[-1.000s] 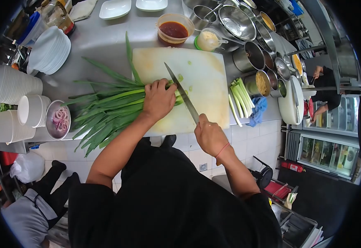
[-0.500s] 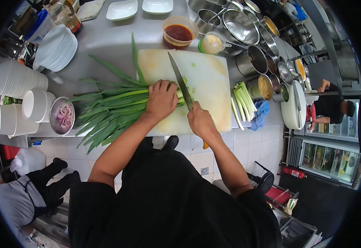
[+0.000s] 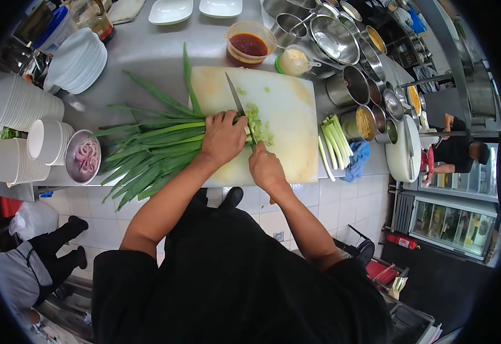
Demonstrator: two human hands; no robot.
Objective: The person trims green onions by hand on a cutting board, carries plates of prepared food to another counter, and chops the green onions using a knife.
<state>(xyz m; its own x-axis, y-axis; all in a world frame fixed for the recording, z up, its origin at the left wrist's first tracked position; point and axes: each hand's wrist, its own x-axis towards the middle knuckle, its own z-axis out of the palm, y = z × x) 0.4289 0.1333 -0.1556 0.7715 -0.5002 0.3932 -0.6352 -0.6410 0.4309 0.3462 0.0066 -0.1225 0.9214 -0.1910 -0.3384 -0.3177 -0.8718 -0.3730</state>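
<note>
A bunch of green onions (image 3: 158, 140) lies across the left part of a white cutting board (image 3: 293, 126), its leaves spreading over the counter. My left hand (image 3: 224, 136) grips the bunch near its cut end, fingers curled. In my right hand (image 3: 266, 166) is the handle of a long knife (image 3: 234, 93), whose blade stands at the cut end, close beside my left fingertips. Chopped green onion pieces (image 3: 254, 117) lie on the board right of the blade. Thick pale stalks (image 3: 335, 140) rest on the counter past the board's right edge, beside a blue cloth (image 3: 357, 160).
Stacked white bowls (image 3: 24, 103), plates (image 3: 77, 62) and a bowl of sliced onions (image 3: 83, 157) stand at left. Behind the board are a tub of red sauce (image 3: 249, 43) and metal pots (image 3: 348, 85). One person (image 3: 24, 269) is at lower left, another (image 3: 456, 149) at far right.
My right hand has moved left with the knife, bringing the blade against my left fingers. More chopped pieces lie on the board. My left hand keeps its grip on the bunch.
</note>
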